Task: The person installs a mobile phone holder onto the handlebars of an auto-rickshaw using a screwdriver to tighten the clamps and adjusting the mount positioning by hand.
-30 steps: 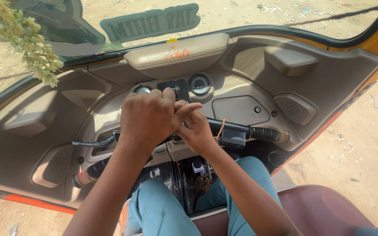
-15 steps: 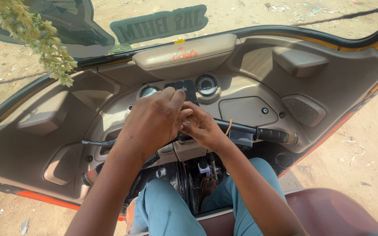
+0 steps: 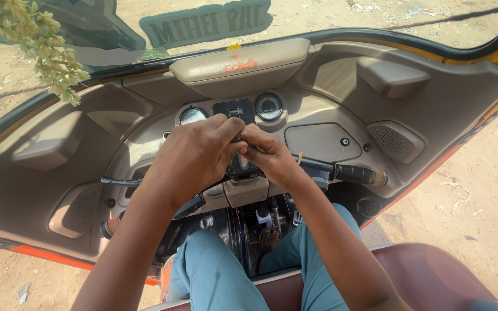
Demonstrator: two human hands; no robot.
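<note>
I sit in a three-wheeler cab facing a beige dashboard (image 3: 329, 138). My left hand (image 3: 194, 155) and my right hand (image 3: 267, 151) meet at the middle of the handlebar (image 3: 353, 171), fingertips pinched on a small dark part (image 3: 238, 164) just below the black switch panel (image 3: 234, 107). What the fingers grip is mostly hidden by them. Two round gauges (image 3: 268, 106) flank the panel. The right black handlebar grip is free; the left side is covered by my arm.
A flower garland (image 3: 41, 46) hangs at the top left of the windscreen. A maroon seat (image 3: 433, 276) lies under me, and my knees in blue trousers (image 3: 214, 270) frame the pedals and wiring. Sandy ground shows outside on the right.
My hands stayed together at the centre of the handlebar, fingers shifting slightly. The camera view moved a little, so the dashboard sits higher and to the right in the picture.
</note>
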